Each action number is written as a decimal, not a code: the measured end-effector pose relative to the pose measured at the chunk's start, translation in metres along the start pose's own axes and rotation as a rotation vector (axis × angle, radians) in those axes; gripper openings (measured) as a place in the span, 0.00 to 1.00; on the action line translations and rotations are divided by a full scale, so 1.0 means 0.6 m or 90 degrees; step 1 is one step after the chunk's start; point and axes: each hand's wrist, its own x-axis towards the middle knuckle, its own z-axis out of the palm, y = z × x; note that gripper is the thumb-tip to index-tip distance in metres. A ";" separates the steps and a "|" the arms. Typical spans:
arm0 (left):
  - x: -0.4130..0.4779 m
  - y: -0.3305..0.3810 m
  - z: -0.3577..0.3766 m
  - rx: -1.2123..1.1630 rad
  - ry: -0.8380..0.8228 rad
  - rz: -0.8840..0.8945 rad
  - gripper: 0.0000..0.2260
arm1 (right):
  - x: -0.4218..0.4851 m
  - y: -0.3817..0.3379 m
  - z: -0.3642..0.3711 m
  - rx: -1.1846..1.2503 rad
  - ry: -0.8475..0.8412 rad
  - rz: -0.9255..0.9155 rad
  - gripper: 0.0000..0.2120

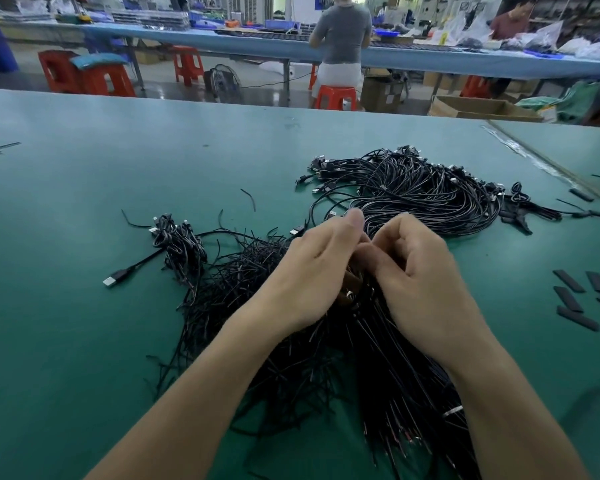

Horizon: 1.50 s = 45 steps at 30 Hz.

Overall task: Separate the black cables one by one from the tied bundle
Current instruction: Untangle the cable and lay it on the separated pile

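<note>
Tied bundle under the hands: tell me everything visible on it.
The tied bundle is many thin black cables, glossy like plastic, lying on the green table. A brown band seems to cinch its middle. Beyond it the cables loop out, with plug ends on the far side; bare ends point toward the person. The left hand and right hand pinch it at the band.
</note>
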 end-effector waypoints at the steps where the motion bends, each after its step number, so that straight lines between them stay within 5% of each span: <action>1: -0.001 0.002 0.002 -0.074 -0.031 -0.033 0.25 | 0.001 -0.002 -0.002 0.024 0.018 0.002 0.10; 7: -0.005 -0.010 -0.008 -0.301 -0.216 -0.079 0.24 | -0.006 -0.025 -0.008 0.230 -0.012 0.018 0.09; 10: -0.004 -0.015 -0.014 -0.346 -0.261 -0.114 0.27 | -0.007 -0.029 -0.009 0.207 0.000 -0.012 0.09; 16: -0.007 -0.011 -0.004 -0.273 -0.249 -0.121 0.05 | -0.006 -0.025 -0.004 0.234 0.014 0.008 0.10; 23: 0.003 -0.021 0.002 -0.114 -0.137 -0.019 0.17 | 0.001 -0.003 -0.004 0.042 0.083 -0.010 0.08; 27: 0.012 -0.039 -0.018 -0.215 -0.009 -0.143 0.25 | -0.001 -0.004 -0.007 -0.032 0.100 0.064 0.14; 30: 0.019 -0.054 -0.027 -0.285 0.079 -0.212 0.27 | -0.008 -0.003 -0.004 -0.136 -0.105 0.070 0.12; 34: 0.021 -0.053 -0.028 -0.307 0.053 -0.262 0.29 | -0.024 -0.017 0.031 -0.271 -0.381 0.008 0.09; 38: 0.019 -0.046 -0.029 -0.344 0.005 -0.262 0.32 | -0.035 -0.023 0.058 -0.405 -0.378 -0.052 0.11; 45: 0.012 -0.031 -0.023 -0.288 -0.025 -0.218 0.38 | -0.039 -0.024 0.060 -0.410 -0.354 -0.024 0.07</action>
